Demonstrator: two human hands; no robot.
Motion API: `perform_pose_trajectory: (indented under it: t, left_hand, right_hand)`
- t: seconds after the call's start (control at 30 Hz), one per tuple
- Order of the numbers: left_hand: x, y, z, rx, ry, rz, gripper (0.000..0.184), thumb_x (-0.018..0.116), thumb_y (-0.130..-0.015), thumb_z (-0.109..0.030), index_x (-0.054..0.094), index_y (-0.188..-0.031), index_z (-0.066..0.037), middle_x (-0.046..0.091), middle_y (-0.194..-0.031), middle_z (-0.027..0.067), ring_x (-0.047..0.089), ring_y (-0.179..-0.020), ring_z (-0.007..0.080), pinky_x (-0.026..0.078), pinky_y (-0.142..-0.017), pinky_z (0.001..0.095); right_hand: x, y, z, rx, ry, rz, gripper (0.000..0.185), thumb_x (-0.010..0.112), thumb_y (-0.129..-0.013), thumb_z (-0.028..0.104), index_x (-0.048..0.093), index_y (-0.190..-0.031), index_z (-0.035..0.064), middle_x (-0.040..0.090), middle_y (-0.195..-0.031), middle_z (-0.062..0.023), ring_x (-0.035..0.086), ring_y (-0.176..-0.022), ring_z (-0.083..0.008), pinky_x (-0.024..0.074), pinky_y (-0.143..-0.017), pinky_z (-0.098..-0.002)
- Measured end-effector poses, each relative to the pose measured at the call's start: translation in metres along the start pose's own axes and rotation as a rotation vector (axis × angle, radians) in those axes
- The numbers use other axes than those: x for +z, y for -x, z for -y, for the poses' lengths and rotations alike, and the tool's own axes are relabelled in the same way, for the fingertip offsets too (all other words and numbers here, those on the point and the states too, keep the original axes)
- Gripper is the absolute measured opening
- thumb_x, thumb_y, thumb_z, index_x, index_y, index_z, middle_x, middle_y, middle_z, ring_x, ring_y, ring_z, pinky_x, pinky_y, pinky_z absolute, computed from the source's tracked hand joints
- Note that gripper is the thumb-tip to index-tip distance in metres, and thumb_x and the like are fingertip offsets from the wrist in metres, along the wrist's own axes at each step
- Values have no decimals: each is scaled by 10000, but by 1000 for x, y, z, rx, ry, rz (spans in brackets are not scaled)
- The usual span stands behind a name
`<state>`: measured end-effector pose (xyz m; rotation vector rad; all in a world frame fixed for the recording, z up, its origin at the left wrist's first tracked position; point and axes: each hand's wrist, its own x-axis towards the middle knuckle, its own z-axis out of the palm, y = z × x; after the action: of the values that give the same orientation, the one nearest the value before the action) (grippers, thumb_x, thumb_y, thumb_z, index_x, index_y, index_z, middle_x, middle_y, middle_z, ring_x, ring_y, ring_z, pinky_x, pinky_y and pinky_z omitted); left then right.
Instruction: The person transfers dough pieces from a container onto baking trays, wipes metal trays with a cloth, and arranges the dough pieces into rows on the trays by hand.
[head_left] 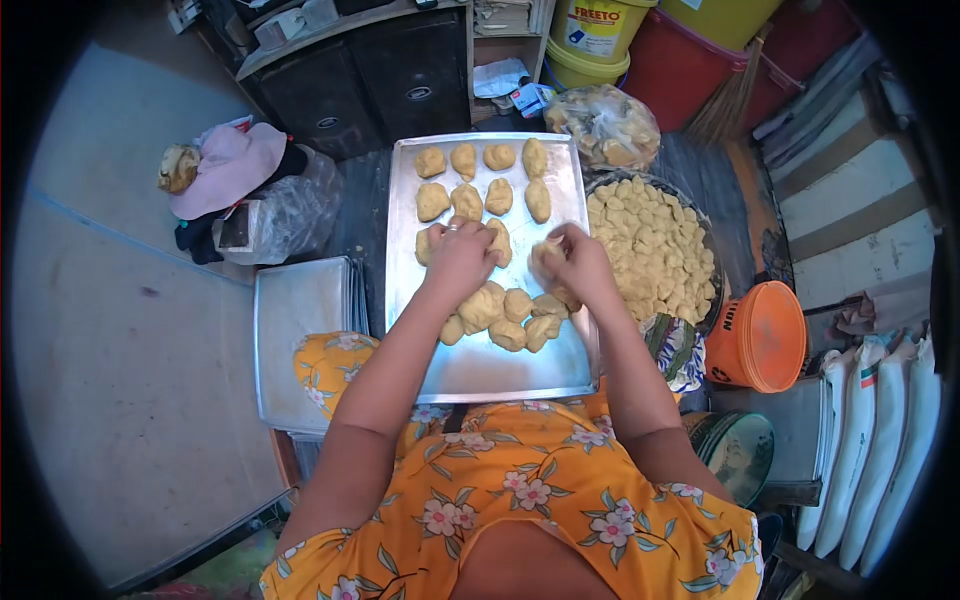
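A metal baking tray [490, 375] lies before me with rows of yellowish dough pieces [433, 201] on its far part. My left hand [462, 262] is closed over a dough piece in the third row, its fingers covering most of it. Other pieces sit close on both sides of those fingers. At the right end of that row, my right hand [582, 264] grips a dough piece [546, 259], slightly blurred. Nearer to me, between my forearms, a loose cluster of dough pieces [508, 334] rests on the tray, partly against my right wrist.
A wide round container on the right is heaped with dough pieces [650, 245]. Beyond it lies a filled plastic bag [605, 125]. An orange bucket [772, 335] stands at the right. Stacked trays [300, 310] and a pink hat [228, 170] are on the left.
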<state>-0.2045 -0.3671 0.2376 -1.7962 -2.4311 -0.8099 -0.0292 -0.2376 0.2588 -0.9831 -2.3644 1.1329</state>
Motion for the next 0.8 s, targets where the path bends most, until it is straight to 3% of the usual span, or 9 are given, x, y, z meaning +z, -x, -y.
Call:
perform_pose_trajectory:
  t: [0.07,0.2,0.27,0.37,0.57,0.6,0.7,0.77,0.8]
  left_hand:
    - [4,-5,-4,40,11,103,249,648,-835,-233,691,-1057,-129,654,-1068,48,516,-1161,280,271,-959,484]
    - [-4,-5,-11,86,-37,150,318,662,-828,-281,675,-1086,-97,636,-1138,85,523,-1122,290,285,-975,488]
    - [-3,7,-10,75,-1,1,359,660,-838,-302,657,-1126,-87,619,-1176,103,517,-1136,297,298,-980,480]
    - [-31,30,-21,-66,126,218,400,636,-871,-327,625,-1190,-87,594,-1211,120,504,-1164,290,305,-995,466]
    - [-48,91,-27,68,224,379,458,658,-867,-296,588,-1255,-63,545,-1330,149,495,-1214,323,324,-1062,411]
    - [-52,95,-27,70,254,346,404,652,-889,-248,616,-1234,-42,627,-1225,137,553,-1155,295,408,-1012,381]
    - [-56,98,-21,-448,716,223,273,626,-916,-199,666,-1123,-25,681,-1091,145,647,-987,230,488,-883,324]
    - [-56,92,-13,-585,802,-61,241,605,-939,-180,678,-1105,-21,698,-928,87,623,-879,120,500,-818,283]
    - [-53,90,-2,-611,827,-128,262,616,-931,-202,676,-1110,-20,686,-985,109,625,-929,158,496,-838,295]
  right_hand:
    - [8,-11,3,8,-12,-152,373,708,-817,314,572,-979,6,658,-871,-202,652,-851,-369,501,-751,-440]
    - [11,-9,13,107,273,23,445,716,-813,370,553,-1036,22,659,-876,-187,651,-854,-377,500,-758,-450]
    - [-4,10,20,118,222,-9,440,708,-816,368,554,-1054,31,661,-918,-180,649,-877,-370,500,-765,-446]
    - [-18,37,-12,5,226,66,414,715,-798,346,576,-1044,44,639,-982,-174,632,-927,-341,498,-789,-419]
    - [-40,58,-29,-36,61,334,293,744,-771,232,623,-950,34,619,-946,-154,619,-878,-311,495,-778,-383]
    - [-42,58,-21,31,-27,302,287,748,-764,219,624,-945,34,619,-943,-148,619,-869,-310,495,-771,-380]
    - [-37,49,1,110,-143,190,274,752,-751,192,628,-937,33,620,-938,-134,621,-841,-312,497,-748,-378]
    - [-27,39,9,-13,-36,82,272,746,-752,190,629,-942,35,623,-939,-128,625,-821,-321,502,-726,-386]
    - [-17,36,1,-90,73,132,244,723,-743,171,648,-948,63,621,-966,-103,605,-895,-304,476,-774,-396]
